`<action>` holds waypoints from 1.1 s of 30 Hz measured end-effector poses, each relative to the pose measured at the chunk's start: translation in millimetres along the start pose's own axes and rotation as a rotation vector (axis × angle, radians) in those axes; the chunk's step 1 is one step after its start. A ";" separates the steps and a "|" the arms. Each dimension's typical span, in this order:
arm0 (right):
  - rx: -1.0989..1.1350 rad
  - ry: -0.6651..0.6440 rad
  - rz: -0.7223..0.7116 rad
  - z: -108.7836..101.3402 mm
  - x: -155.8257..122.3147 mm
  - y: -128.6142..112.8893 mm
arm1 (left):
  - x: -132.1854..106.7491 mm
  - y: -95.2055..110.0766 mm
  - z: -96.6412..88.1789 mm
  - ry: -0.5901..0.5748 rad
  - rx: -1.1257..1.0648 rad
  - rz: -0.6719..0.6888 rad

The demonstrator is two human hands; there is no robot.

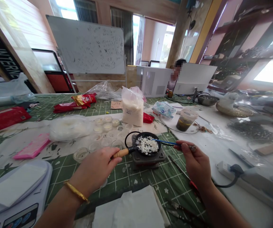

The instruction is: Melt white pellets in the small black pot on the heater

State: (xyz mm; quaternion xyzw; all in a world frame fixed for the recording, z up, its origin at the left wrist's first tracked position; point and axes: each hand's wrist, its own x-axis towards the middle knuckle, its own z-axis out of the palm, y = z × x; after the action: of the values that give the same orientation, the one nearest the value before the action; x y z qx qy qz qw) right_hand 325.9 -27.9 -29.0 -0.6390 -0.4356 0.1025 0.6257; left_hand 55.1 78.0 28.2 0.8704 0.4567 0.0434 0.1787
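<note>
My left hand (103, 164) is closed around the wooden handle (121, 153) of a small black frying pan (160, 147). The pan rests on a small dark hot plate (148, 163). White pellets (147, 145), like wax beads, are heaped in the pan. Between the fingers of my right hand (195, 158) is a thin blue stick (167, 142), its tip among the pellets. Behind the pan stands a clear bag of white granules (133, 109). Several small clear cups (108, 126), some with pale contents, are grouped left of the pan.
White sheets (129, 209) lie in front of me, a kitchen scale (43, 177) at left. A screwdriver-like tool (180, 166) and a power strip (228, 171) are at right. Farther back are a plastic cup of dark liquid (185, 121), a wipes pack (164, 109) and a person (173, 76) behind monitors.
</note>
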 end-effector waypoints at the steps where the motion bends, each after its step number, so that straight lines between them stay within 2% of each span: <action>1: -0.035 -0.016 -0.027 0.2 -1.9 -1.0 | 0.1 -0.3 0.4 0.005 -0.002 0.001; 3: -0.069 -0.076 -0.068 1.2 -6.3 -2.8 | 0.3 -1.0 1.1 0.011 -0.009 0.004; 6: 0.012 -0.142 -0.096 2.3 -10.5 -3.8 | 0.4 -2.1 2.0 0.015 -0.009 0.009; 9: 0.073 -0.197 -0.059 2.1 -9.0 -2.5 | 0.6 -2.7 2.6 0.019 -0.002 0.013; 14: 0.107 -0.099 0.019 2.0 -2.5 -0.6 | 1.4 -2.9 3.5 0.022 -0.005 0.024; 19: 0.138 -0.240 0.057 3.9 -3.0 0.7 | 1.2 -4.1 4.0 0.031 0.007 0.028; 21: 0.110 -0.175 0.067 4.4 -2.9 2.6 | 1.0 -4.2 3.9 0.028 0.008 0.026; 24: 0.075 -0.072 0.023 6.2 -2.8 5.7 | 0.5 -3.3 3.3 0.018 0.020 0.019; 29: 0.007 -0.253 -0.117 9.2 -4.4 5.8 | -0.5 0.9 1.3 0.035 0.038 0.004; 33: 0.070 -0.222 -0.146 5.2 -2.7 2.7 | -0.6 4.2 -0.2 0.029 0.045 -0.016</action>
State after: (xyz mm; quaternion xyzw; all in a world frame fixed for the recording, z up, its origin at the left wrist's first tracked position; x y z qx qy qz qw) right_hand 322.0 -25.6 -33.6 -0.5678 -0.5439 0.1419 0.6014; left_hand 58.0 75.4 29.9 0.8699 0.4669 0.0441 0.1528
